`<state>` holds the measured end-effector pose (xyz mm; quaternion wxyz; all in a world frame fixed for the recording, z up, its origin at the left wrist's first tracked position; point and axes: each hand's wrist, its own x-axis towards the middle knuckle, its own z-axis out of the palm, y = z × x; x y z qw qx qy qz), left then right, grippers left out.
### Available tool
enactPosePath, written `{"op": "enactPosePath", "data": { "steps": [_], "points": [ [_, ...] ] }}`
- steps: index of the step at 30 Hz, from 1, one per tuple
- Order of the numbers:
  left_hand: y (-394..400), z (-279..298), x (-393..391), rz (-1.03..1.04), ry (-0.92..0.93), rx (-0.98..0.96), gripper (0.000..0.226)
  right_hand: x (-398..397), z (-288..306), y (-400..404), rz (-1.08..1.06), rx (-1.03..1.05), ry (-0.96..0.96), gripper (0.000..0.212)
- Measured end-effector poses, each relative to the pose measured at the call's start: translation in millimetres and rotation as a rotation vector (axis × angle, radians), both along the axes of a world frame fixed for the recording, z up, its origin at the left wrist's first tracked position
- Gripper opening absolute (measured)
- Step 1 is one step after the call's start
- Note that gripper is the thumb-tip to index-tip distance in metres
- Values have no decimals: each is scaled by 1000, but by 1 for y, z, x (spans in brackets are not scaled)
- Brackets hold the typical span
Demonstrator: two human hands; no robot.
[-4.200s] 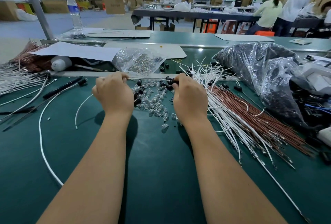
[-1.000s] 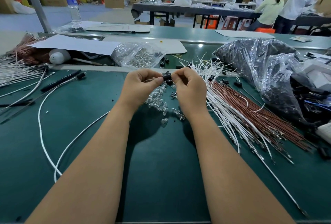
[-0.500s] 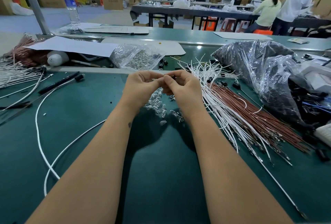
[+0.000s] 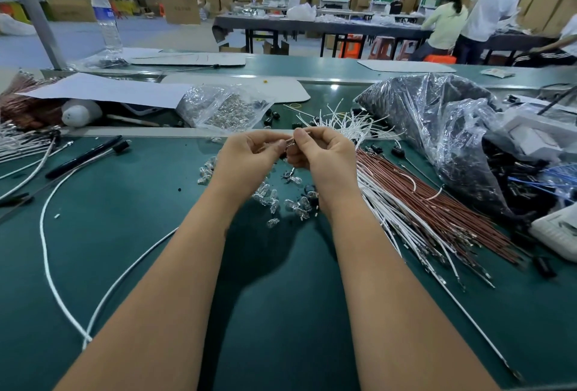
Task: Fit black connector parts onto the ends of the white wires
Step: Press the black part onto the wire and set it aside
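Hands meet at the centre of the view, raised over the green worktop (image 4: 281,312). Left hand (image 4: 249,159) and right hand (image 4: 324,156) have fingers curled, their tips pinching one small part (image 4: 290,143) between them; what the part is I cannot tell. A white wire (image 4: 125,275) trails from under the left forearm toward 8 o'clock and loops back up along the left. Clear bulbs (image 4: 281,203) lie scattered just below the hands. At 3 o'clock, just beside the right hand, lies the white wires bundle (image 4: 396,212), with brown wires (image 4: 437,203) alongside it. Loose black connectors (image 4: 274,115) dot the worktop at 12 o'clock, beside a bulb bag (image 4: 224,109). A big plastic bag (image 4: 437,128) sits at 2 o'clock.
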<state>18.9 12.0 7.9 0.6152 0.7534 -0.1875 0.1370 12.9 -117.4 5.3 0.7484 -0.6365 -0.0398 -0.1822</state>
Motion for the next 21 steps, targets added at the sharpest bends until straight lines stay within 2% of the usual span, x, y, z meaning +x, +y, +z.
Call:
{"op": "enactPosePath", "data": {
  "steps": [4,6,8,14,18,21],
  "points": [
    [-10,-6,2,150,-83,63,6,1,-2,1,9,-61,-13,5],
    [-13,-8,2,282,-194,148,6,2,-2,4,28,-63,-41,9],
    [-14,-7,0,322,-255,174,9,2,-2,5,31,-75,-68,14],
    [-14,-5,-2,176,-184,32,34,4,-2,8,39,-96,-65,16],
    [-13,-3,-2,18,-160,-119,34,5,-3,9,80,-54,-70,13],
    [-14,-3,-2,-18,-99,-198,34,5,-3,10,79,9,-62,10]
  ]
}}
